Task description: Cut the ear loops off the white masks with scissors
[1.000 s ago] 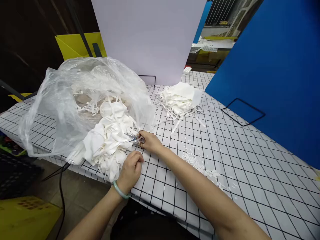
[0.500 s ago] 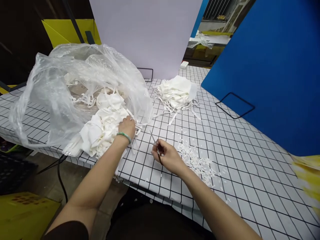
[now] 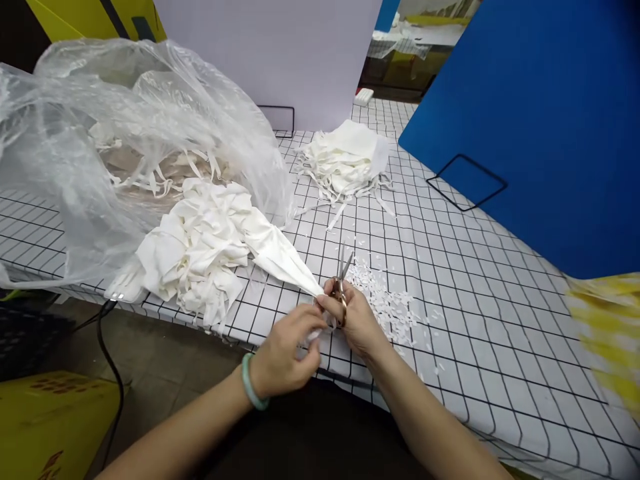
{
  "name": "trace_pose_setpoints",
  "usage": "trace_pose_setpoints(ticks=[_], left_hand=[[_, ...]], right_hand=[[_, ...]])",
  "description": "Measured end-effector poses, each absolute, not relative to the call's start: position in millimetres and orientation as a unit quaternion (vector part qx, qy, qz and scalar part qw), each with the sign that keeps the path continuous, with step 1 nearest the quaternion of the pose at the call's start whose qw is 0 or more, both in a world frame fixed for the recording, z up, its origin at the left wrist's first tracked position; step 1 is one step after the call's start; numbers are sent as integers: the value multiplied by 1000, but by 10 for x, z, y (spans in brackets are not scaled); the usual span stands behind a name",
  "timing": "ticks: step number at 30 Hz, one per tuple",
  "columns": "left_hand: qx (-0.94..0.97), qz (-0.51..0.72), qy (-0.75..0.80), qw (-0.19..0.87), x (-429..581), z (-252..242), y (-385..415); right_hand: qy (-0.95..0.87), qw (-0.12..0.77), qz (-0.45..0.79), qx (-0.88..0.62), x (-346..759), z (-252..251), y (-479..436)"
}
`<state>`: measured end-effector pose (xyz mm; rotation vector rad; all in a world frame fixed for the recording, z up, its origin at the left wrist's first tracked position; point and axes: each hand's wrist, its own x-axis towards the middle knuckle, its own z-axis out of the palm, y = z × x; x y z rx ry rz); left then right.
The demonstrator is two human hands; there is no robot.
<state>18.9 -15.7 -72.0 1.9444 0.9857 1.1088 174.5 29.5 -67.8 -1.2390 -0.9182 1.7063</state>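
Observation:
My right hand (image 3: pixel 353 317) is closed around small scissors (image 3: pixel 341 283), their blades parted and pointing away from me. Its thumb and finger also pinch the end of a white cloth piece (image 3: pixel 280 253), pulled taut from the heap of white cloth pieces (image 3: pixel 205 230). Close beside it, my left hand (image 3: pixel 293 347), with a green bangle (image 3: pixel 253 380) on the wrist, is closed on a thin white strap at that same end. The fingers partly hide the strap.
A clear plastic bag (image 3: pixel 200 87) lies open behind the heap. Farther back is a stack of white cloth pieces with straps (image 3: pixel 347 157). Small white clippings (image 3: pixel 395 307) lie scattered on the checked tablecloth (image 3: pixel 480 320). A blue panel (image 3: pixel 525 133) stands right, a black cable (image 3: pixel 107 360) hangs left.
My left hand has come from the heap toward me and right, drawing out a white cloth piece by its strap. My right hand has moved right and now pinches that piece too.

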Motion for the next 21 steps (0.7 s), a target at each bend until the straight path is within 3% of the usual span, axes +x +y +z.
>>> trace_pose_setpoints(ticks=[5,8,11,15,17,21], left_hand=[[593,404,493,492,-24,-545,48],[469,461,492,571,-2,-498,172],[336,513,460,642,-14,-420,257],[268,452,402,749,-50,-254,267],[282,403,391,778,-61,-179,253],[349,367,410,758,-165,-116,250]], right_hand=[[-341,423,713,-444,1644,-540,17],[-378,348,748,-420,1606,-466,-132],[-461,301,672,-496,1654,-479,-148],[-506,411,505,-566,1703,-539,54],[-536,462,504,-495,1671,-547,210],[-562,474,562,-380,1570,-544,521]])
